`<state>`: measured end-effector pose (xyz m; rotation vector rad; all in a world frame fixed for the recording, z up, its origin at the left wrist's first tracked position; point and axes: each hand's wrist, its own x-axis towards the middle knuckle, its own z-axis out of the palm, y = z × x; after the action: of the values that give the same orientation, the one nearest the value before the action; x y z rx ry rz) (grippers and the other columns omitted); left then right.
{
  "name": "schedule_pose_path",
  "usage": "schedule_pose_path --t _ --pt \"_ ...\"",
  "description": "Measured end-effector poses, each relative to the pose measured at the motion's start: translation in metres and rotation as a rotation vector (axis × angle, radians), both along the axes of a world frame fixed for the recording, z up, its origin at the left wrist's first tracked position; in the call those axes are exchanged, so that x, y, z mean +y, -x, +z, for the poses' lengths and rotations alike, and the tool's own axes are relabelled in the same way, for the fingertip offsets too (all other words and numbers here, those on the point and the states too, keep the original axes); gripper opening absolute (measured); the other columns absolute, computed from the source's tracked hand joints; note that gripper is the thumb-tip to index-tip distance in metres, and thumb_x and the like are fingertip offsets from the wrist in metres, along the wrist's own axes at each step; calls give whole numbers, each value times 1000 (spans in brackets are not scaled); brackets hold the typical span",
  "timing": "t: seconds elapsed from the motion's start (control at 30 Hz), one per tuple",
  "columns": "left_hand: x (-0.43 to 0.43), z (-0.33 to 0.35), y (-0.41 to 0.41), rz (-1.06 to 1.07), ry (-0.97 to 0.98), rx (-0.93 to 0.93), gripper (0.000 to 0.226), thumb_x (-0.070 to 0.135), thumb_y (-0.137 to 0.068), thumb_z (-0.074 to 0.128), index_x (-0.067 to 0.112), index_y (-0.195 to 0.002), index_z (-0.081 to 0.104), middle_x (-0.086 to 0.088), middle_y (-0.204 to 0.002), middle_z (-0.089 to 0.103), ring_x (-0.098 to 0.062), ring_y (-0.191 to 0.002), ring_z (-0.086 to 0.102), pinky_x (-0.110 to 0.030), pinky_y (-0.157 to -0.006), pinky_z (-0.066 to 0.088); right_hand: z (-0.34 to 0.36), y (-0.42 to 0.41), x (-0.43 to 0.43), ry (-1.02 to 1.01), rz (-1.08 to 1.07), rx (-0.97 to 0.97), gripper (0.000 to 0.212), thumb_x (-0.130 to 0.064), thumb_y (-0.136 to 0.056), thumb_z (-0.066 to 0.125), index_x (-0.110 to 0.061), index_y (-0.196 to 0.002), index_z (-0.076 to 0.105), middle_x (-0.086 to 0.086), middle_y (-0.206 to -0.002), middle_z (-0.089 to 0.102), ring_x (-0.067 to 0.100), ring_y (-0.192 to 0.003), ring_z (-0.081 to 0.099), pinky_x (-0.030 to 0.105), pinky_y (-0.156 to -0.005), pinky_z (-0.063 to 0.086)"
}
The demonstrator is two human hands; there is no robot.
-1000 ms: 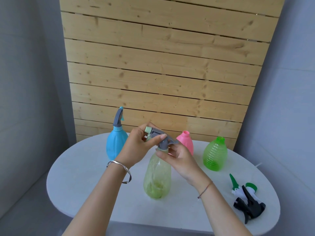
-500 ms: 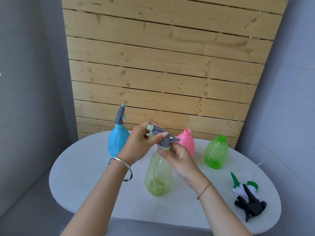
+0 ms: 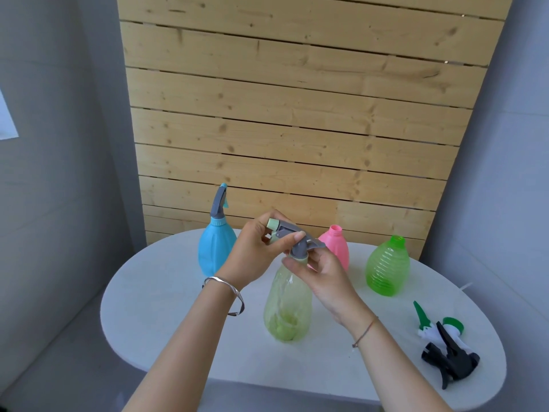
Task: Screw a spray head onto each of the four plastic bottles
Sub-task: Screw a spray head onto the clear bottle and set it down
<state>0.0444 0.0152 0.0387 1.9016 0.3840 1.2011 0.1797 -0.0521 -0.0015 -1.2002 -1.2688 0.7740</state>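
A pale yellow-green bottle (image 3: 287, 307) stands upright in the middle of the white oval table (image 3: 154, 292). A grey spray head (image 3: 292, 236) with a light green nozzle sits on its neck. My left hand (image 3: 252, 254) grips the head's nozzle end. My right hand (image 3: 322, 278) pinches the collar at the bottle's neck. A blue bottle (image 3: 214, 248) with a grey spray head on it stands at the back left. A pink bottle (image 3: 337, 248) and a ribbed green bottle (image 3: 387, 267) stand open-necked at the back right.
Two loose spray heads lie near the table's right edge: a white and green one (image 3: 430, 324) and a black one (image 3: 450, 359). A wooden slat panel (image 3: 297, 114) stands behind the table, with grey walls on both sides.
The camera has shifted slightly. My hands stay on the grey spray head and the bottle's neck, with only small turning of the fingers.
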Motion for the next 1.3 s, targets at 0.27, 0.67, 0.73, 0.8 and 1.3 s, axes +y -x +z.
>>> schedule_pose_path --t 0.27,0.67,0.73,0.8,1.3 --pt "2 0 0 10 1 14 12 12 -82 69 17 -80 59 19 -60 63 3 -53 54 -6 -51 39 1 -6 0 20 30 88 26 -15 -82 68 -12 -107 63 2 -106 71 8 -102 65 18 -88 48" --pt "1 1 2 23 -30 19 14 15 -83 69 22 -79 58 22 -62 63 5 -55 54 -5 -51 37 -4 -6 5 -3 8 55 34 -10 -76 74 -7 -108 60 4 -107 69 12 -102 63 17 -87 48" --pt "1 1 2 25 -23 20 14 15 -83 69 23 -79 58 21 -63 64 4 -56 56 -5 -52 37 -1 -9 4 12 84 86 38 -14 -77 72 -7 -112 59 1 -111 69 7 -107 62 13 -86 47" --pt "2 1 1 26 -12 13 14 16 -82 69 24 -79 58 19 -64 66 2 -58 59 -6 -52 39 2 -14 0 61 212 152 44 -19 -78 67 -6 -119 60 -1 -120 67 5 -114 60 14 -92 46" --pt "2 1 2 31 -38 14 18 13 -84 68 26 -79 57 23 -63 64 7 -53 55 -2 -50 37 -2 -5 2 5 18 162 24 -8 -77 72 -11 -100 65 -3 -95 71 1 -89 65 13 -78 47"
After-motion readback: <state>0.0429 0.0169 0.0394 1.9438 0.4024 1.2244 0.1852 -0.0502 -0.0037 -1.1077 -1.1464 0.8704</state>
